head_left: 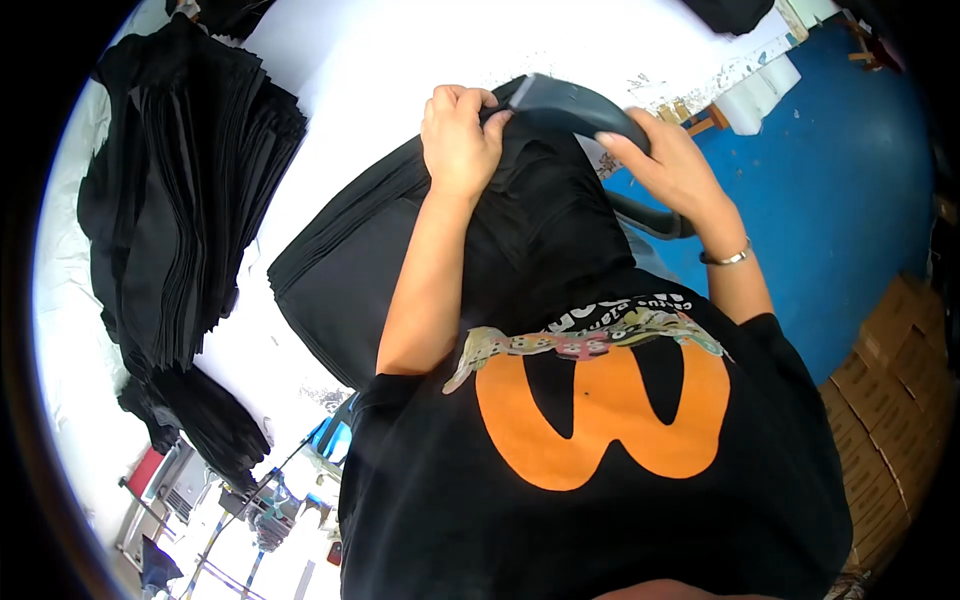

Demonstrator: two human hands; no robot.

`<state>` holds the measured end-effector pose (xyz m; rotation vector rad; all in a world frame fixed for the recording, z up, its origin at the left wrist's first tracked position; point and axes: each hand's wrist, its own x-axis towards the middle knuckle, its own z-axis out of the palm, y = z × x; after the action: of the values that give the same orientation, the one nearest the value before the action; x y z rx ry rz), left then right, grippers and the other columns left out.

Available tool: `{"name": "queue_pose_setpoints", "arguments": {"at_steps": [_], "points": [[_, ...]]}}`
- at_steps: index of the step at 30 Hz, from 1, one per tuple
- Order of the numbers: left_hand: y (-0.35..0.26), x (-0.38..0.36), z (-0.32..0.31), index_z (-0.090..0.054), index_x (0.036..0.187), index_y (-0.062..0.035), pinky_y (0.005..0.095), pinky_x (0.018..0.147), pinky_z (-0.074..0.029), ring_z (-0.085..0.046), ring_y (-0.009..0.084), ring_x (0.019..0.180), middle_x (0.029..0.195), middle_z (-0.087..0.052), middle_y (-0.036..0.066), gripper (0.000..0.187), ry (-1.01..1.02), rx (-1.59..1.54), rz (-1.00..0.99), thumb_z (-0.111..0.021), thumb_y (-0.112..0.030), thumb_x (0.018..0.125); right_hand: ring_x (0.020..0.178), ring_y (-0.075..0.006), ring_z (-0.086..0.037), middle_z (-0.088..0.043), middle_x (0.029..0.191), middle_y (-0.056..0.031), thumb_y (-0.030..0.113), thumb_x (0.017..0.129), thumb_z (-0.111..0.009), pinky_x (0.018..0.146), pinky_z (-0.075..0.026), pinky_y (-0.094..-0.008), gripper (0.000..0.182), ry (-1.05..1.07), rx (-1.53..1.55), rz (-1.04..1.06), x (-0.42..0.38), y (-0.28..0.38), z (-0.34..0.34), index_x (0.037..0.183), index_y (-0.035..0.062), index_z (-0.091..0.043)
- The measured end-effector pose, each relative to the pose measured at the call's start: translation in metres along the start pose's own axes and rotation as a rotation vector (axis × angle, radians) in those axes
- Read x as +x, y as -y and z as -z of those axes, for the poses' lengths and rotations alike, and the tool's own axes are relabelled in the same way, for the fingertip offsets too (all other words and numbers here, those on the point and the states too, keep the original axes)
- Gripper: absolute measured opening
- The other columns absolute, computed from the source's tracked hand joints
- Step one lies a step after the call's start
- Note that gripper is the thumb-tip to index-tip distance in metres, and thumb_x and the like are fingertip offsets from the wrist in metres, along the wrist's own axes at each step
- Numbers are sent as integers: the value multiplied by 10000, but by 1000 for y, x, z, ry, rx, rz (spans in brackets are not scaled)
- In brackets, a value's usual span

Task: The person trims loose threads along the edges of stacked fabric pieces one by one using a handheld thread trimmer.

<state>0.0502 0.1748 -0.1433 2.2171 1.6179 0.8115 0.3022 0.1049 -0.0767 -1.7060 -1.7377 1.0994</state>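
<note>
A thick stack of black fabric pieces (350,250) lies on the white table in front of my body. My left hand (460,135) is closed on the stack's upper edge, fingers bent over the cloth. In my right hand (670,155) is a dark grey handheld tool (575,105), gripped at its right end. The tool's flat, lighter tip is just right of my left fingertips, at the cloth edge. A dark hose or strap (655,218) hangs below my right hand. The tool hides part of the cloth.
Another tall pile of black fabric (180,200) lies on the left of the white table (380,50). Blue floor (820,180) shows at the right, with cardboard boxes (885,400) below. A metal rack (215,530) stands at the lower left.
</note>
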Motion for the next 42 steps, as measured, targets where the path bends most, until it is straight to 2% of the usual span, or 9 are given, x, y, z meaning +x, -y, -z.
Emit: {"name": "queue_pose_setpoints", "arguments": {"at_steps": [6,12,16,19,28,30,36,39,42], "points": [[3,-5,5,-685,873,-91,384,818,-492,-611,300,924,994,-654,72,133,-123,-196,-89,-783,-71,786,653,-323,-651,-660,713,-181,508,962,-649,636,-497,-403,535,-88,18,19,13,2,-4,984,-26,-673],[-1,3,28,-695,861,32,275,629,-479,-555,104,645,698,-636,21,252,300,-659,485,-656,-181,989,640,-293,-618,-639,709,-164,530,964,-628,641,-493,-383,546,-21,-36,-49,2,-4,-3,966,-14,-678],[-7,9,6,-765,1096,-94,369,700,-532,-654,253,721,815,-691,83,232,111,-135,151,-713,-246,929,631,-262,-609,-624,694,-160,502,959,-655,637,-489,-367,521,-116,141,-84,8,2,-7,981,-18,-680],[-9,2,0,-788,1063,-149,365,694,-530,-645,253,754,847,-635,49,202,10,-115,132,-772,-216,872,598,-125,-515,-551,658,-40,482,991,-623,559,-425,-301,516,35,84,-23,-7,-20,10,1019,-30,-677],[1,-3,-2,-718,838,-136,407,909,-451,-576,285,1035,1055,-655,16,136,-115,-63,3,-825,-122,755,620,-158,-508,-571,693,-76,457,988,-629,597,-431,-333,496,-89,50,78,7,-18,2,1034,-35,-671],[-4,-3,-1,-674,802,-141,422,937,-425,-563,289,1072,1107,-672,6,135,-148,-1,-90,-789,-111,738,668,-324,-591,-631,728,-184,522,963,-643,672,-492,-408,565,59,108,-70,-5,-16,15,967,-43,-672],[8,-4,5,-578,717,-78,377,861,-451,-591,264,942,987,-680,36,106,-226,-167,-152,-679,-48,710,655,-185,-548,-592,710,-108,450,987,-631,636,-460,-347,489,-61,49,-31,23,2,-6,1033,-35,-677],[23,-16,21,-531,679,19,251,604,-424,-474,152,574,604,-461,46,160,155,-544,86,-602,-36,812,635,-306,-631,-627,688,-181,549,960,-631,625,-492,-396,577,-23,44,34,10,-22,5,930,-26,-672],[-7,7,15,-717,910,-21,305,684,-505,-613,183,690,756,-622,84,139,10,-467,378,-706,-159,904,647,-306,-651,-644,693,-181,549,957,-635,631,-502,-393,578,6,-85,-21,12,-10,12,939,-27,-678]]}}
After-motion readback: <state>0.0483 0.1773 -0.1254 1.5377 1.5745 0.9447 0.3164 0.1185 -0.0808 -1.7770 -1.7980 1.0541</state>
